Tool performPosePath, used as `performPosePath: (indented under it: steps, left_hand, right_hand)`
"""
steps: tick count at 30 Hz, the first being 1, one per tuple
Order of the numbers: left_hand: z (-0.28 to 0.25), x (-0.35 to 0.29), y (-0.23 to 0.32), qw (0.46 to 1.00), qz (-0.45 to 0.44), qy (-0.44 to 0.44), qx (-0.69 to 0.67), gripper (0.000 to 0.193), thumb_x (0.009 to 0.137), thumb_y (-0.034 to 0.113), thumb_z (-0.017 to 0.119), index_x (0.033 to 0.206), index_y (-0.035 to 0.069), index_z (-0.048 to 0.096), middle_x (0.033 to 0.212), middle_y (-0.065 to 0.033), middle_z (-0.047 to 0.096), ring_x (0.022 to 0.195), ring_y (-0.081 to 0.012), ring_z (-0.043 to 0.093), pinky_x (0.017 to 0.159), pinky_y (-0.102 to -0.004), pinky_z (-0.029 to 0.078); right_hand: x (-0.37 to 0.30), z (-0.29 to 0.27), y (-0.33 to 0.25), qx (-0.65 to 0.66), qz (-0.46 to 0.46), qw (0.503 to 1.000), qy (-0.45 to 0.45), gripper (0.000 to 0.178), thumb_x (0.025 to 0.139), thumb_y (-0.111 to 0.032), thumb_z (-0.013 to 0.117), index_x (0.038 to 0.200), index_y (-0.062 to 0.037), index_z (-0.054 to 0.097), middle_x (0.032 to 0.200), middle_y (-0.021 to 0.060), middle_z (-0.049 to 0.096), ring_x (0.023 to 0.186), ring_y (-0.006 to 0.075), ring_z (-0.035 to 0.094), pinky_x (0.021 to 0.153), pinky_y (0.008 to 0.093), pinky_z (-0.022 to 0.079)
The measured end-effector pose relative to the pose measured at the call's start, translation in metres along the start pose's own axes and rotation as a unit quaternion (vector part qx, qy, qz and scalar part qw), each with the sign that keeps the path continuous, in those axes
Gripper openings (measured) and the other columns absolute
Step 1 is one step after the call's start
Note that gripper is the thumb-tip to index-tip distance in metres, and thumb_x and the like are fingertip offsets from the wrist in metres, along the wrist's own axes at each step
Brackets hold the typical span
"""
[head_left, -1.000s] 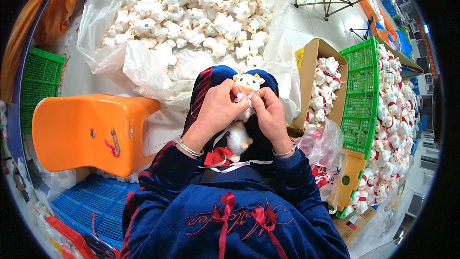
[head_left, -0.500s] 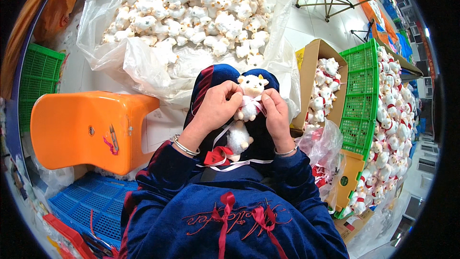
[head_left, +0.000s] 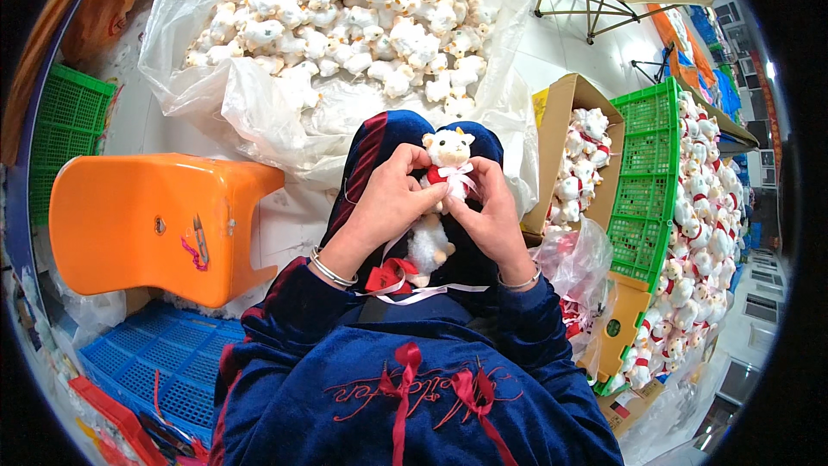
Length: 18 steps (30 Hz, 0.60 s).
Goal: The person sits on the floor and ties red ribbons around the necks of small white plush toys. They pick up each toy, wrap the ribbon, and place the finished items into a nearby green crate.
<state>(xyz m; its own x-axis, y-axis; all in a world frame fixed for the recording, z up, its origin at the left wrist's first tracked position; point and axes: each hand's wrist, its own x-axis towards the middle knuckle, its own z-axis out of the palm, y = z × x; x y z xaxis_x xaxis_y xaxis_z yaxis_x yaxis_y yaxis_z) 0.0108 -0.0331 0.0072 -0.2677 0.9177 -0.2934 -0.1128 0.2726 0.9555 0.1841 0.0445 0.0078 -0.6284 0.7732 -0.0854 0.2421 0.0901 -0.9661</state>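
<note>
At the centre of the frame, the left hand point(head_left: 392, 198) and right hand point(head_left: 492, 216) pinched a small white plush toy point(head_left: 448, 154) upright over the lap, fingers closed at its red neck ribbon point(head_left: 448, 178), seemingly to steady it for tying.

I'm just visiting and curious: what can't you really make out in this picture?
- Head view: the neck and body of the white plush toy, covered by the left hand and right hand.
- The small tool on the orange stool: too small.
- The blue crate: cut off by the rim.
</note>
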Motion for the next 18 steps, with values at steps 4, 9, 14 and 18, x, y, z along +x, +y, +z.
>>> performPosePath:
  steps: [4, 9, 14, 18]
  left_hand:
    - [-0.003, 0.003, -0.016, 1.000, 0.025, 0.000, -0.013, 0.022, 0.092, 0.010, 0.072, 0.105, -0.001, 0.058, 0.093, -0.0033, 0.065, 0.065, -0.0035, 0.058, 0.057, -0.0221, 0.049]
    - [-0.004, 0.002, -0.003, 0.998, -0.049, -0.024, -0.019, 0.016, 0.097, 0.015, 0.067, 0.096, -0.001, 0.063, 0.089, -0.0012, 0.064, 0.071, -0.0057, 0.058, 0.064, -0.0212, 0.048]
    - [-0.004, 0.006, -0.016, 0.987, 0.140, 0.026, 0.071, 0.017, 0.101, 0.016, 0.061, 0.101, 0.000, 0.066, 0.085, 0.0005, 0.065, 0.072, -0.0067, 0.058, 0.066, -0.0233, 0.049]
    - [-0.014, 0.008, -0.017, 0.999, 0.041, -0.002, 0.012, 0.018, 0.104, 0.015, 0.056, 0.108, 0.002, 0.067, 0.091, 0.0012, 0.066, 0.077, -0.0060, 0.060, 0.069, -0.0230, 0.051]
  right_hand:
    - [-0.002, 0.005, 0.000, -0.004, -0.001, 1.000, 0.026, 0.051, 0.085, -0.008, 0.078, 0.126, 0.0014, 0.048, 0.117, 0.0113, 0.061, 0.108, 0.0181, 0.063, 0.095, 0.0327, 0.052]
    - [-0.003, 0.010, 0.007, 0.024, -0.021, 0.999, 0.032, 0.049, 0.083, -0.006, 0.079, 0.121, -0.0003, 0.048, 0.117, 0.0106, 0.059, 0.106, 0.0182, 0.063, 0.094, 0.0318, 0.052]
    - [-0.003, 0.009, -0.003, -0.003, 0.006, 1.000, 0.015, 0.049, 0.082, -0.007, 0.080, 0.119, -0.0010, 0.048, 0.120, 0.0106, 0.057, 0.107, 0.0169, 0.062, 0.092, 0.0315, 0.053]
    - [-0.005, 0.008, 0.000, 0.007, -0.012, 1.000, 0.013, 0.048, 0.082, -0.009, 0.081, 0.118, -0.0014, 0.051, 0.122, 0.0111, 0.057, 0.107, 0.0166, 0.061, 0.091, 0.0315, 0.054]
